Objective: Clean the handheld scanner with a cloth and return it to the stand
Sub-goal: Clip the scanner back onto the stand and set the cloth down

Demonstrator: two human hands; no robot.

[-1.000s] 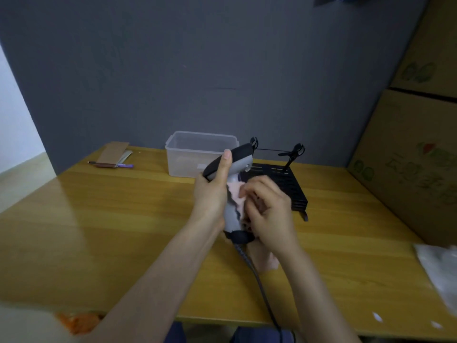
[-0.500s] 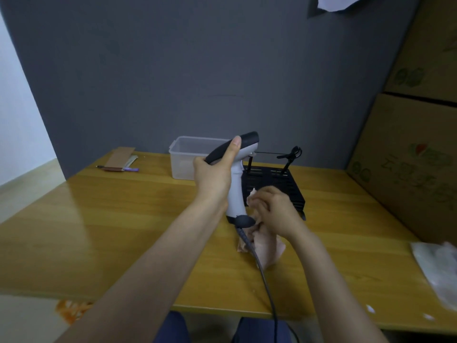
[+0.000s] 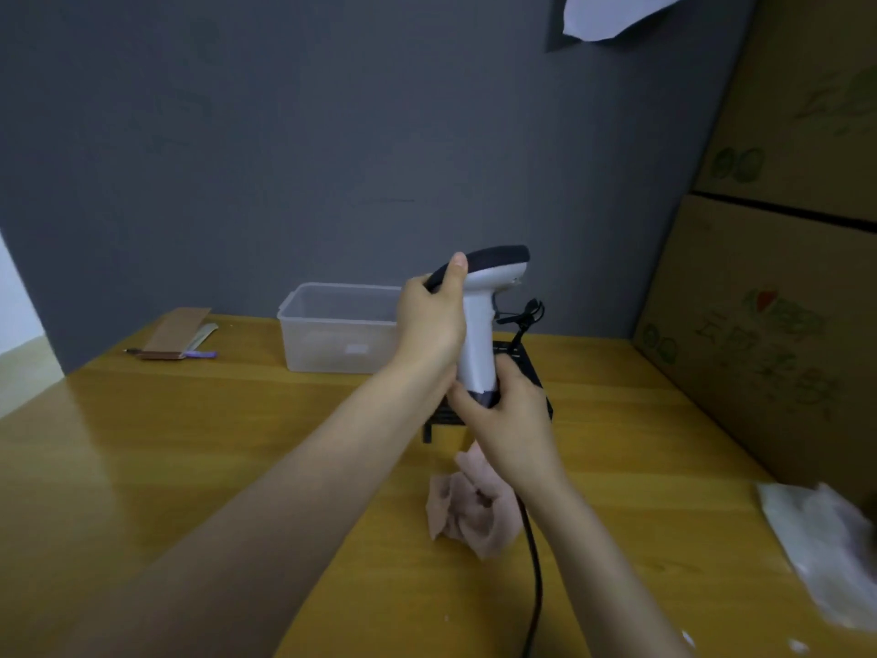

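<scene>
The white and black handheld scanner is held upright above the table, head pointing right. My left hand grips its head and upper handle, thumb on the black top. My right hand is closed round the dark base of the handle, where the black cable runs down toward me. The pink cloth lies crumpled on the table below my right wrist, out of both hands. The black metal stand sits just behind the hands, mostly hidden by them.
A clear plastic box stands left of the scanner near the grey wall. Cardboard pieces and a purple pen lie at the far left. Stacked cardboard boxes line the right side. White crumpled plastic lies at the right table edge.
The right hand stopped wiping, let the pink cloth drop to the table and took hold of the handle base. The scanner was lifted higher and turned upright.
</scene>
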